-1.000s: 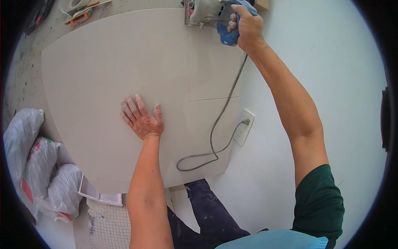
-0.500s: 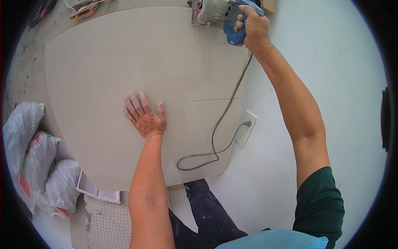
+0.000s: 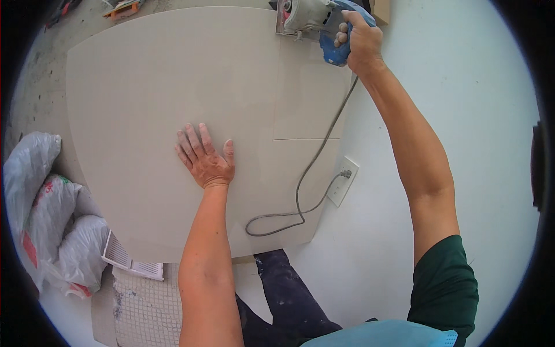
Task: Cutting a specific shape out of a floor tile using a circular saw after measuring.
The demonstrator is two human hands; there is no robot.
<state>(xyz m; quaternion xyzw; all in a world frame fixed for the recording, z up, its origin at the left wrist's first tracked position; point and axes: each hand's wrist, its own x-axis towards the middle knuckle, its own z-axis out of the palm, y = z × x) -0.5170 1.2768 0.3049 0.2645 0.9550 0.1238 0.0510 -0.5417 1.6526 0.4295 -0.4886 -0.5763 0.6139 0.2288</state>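
A large beige tile slab spreads out in front of me, with straight lines marked or cut near its right side. Flat on its middle rests my left hand, fingers spread and nothing held. At the slab's far right edge, my right hand grips the blue handle of a circular saw. The saw's pale blade housing and metal base sit over the far edge, partly cut off by the picture's top. A grey power cord runs from the saw back across the slab, loops near its front, and ends at a wall outlet.
A white wall borders the slab on the right. Several filled plastic bags lie at left beside a white slotted grate and a mesh-backed tile piece. Orange tools and a cardboard box lie at the far side.
The view has shifted slightly, so the slab, saw and both hands appear a little to the right. My right hand keeps its hold on the saw; my left stays flat on the slab.
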